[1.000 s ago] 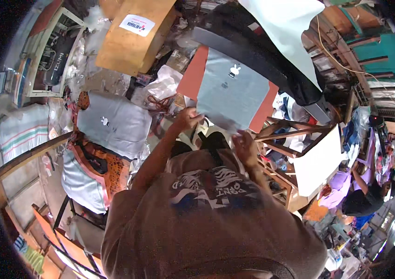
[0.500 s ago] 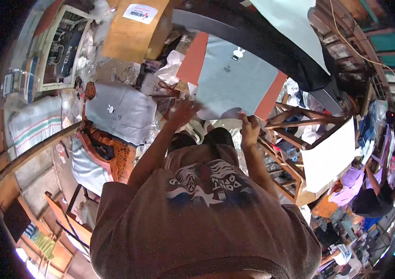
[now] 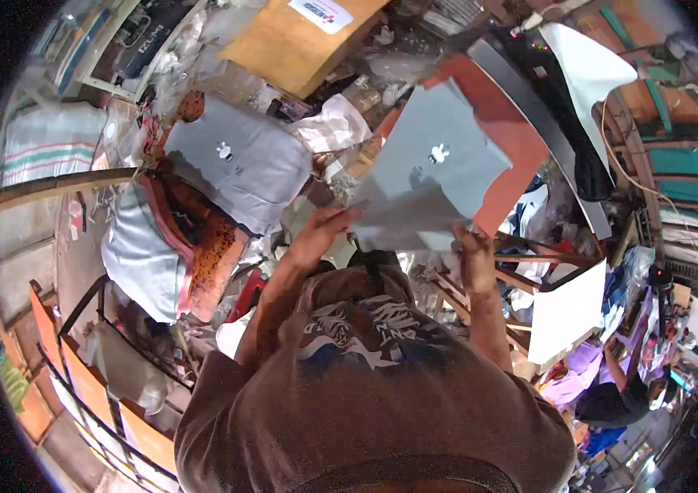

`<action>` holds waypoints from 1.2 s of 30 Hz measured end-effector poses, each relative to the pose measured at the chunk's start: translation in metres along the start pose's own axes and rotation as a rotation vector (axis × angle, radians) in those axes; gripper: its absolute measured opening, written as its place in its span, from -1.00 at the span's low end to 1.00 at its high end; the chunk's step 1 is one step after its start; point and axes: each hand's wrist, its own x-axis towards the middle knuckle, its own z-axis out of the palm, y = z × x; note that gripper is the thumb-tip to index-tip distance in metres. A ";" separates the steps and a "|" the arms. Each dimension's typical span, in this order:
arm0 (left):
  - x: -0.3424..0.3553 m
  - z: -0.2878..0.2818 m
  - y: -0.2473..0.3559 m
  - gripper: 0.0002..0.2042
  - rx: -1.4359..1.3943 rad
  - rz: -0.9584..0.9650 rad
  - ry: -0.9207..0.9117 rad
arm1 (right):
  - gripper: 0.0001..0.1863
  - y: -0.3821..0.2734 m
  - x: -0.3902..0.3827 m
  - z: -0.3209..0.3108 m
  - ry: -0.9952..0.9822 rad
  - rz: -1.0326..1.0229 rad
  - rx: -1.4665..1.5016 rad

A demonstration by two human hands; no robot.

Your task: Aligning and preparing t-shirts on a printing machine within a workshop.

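Note:
A light grey fabric piece (image 3: pixel 414 131) with a small white rabbit print lies partly over a reddish-orange board (image 3: pixel 521 148) ahead of me. Its near part is raised and creased. My left hand (image 3: pixel 332 226) pinches the near left corner of the cloth; its fingertips are slightly blurred. At the near right corner, my right hand (image 3: pixel 474 246) grips the edge between thumb and fingers. On the left, another grey fabric piece (image 3: pixel 258 156) with the same print drapes over a rust-stained support (image 3: pixel 217 275).
A dark curved beam (image 3: pixel 542 123) runs just beyond the board. A cardboard box (image 3: pixel 291 49) stands at the back. Near my right arm is a wooden frame with a white panel (image 3: pixel 566 316). Another person (image 3: pixel 616 403) works far right. A wooden bar (image 3: pixel 61 187) crosses the left side.
The cloth has turned and shifted off line with the board, baring more of its right side. Its near edge has been lifted. My view has swung, moving surroundings in the picture.

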 end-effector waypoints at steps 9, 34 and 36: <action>-0.203 -0.196 0.126 -0.75 -0.517 0.521 0.078 | -0.68 -0.096 -0.100 0.274 -0.724 -0.325 0.119; -0.358 -0.458 0.066 -0.64 -0.073 0.647 1.327 | -0.50 0.045 -0.171 0.666 -1.215 -0.180 -0.472; -0.353 -0.439 0.019 -0.63 -0.072 0.538 1.326 | -0.54 0.080 -0.164 0.641 -1.111 -0.044 -0.550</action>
